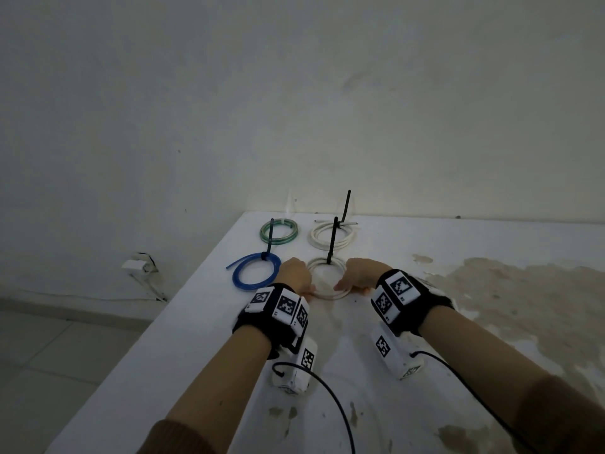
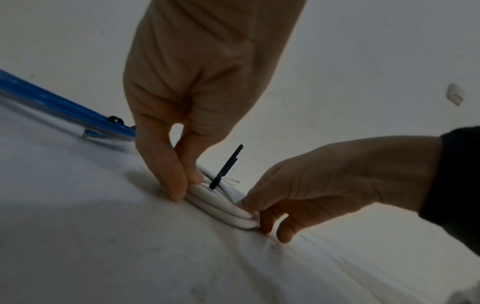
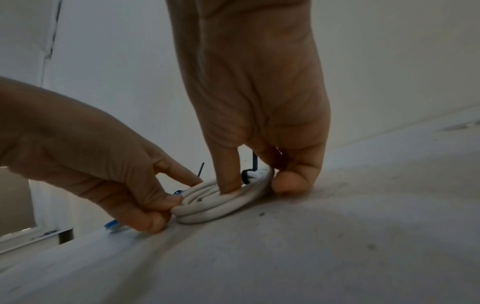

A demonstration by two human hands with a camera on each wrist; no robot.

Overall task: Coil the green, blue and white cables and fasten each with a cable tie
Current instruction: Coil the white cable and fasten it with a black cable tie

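A white cable coil (image 1: 327,291) lies flat on the white table (image 1: 203,339), bound at its far side by a black cable tie (image 1: 330,247) whose tail stands upright. My left hand (image 1: 306,288) pinches the coil's left side between thumb and fingers (image 2: 179,191). My right hand (image 1: 347,286) pinches its right side, one finger inside the ring and the thumb (image 3: 291,183) outside. A tied blue coil (image 1: 256,271) lies just left of my left hand. Behind sit a green coil (image 1: 279,231) and a second white coil (image 1: 331,237), each with a black tie.
The table's left edge runs diagonally, with floor and a wall socket (image 1: 139,265) beyond it. A wall rises right behind the far coils. Brown stains (image 1: 491,290) cover the table's right side. Black leads from the wrist cameras trail over the near tabletop (image 1: 330,394).
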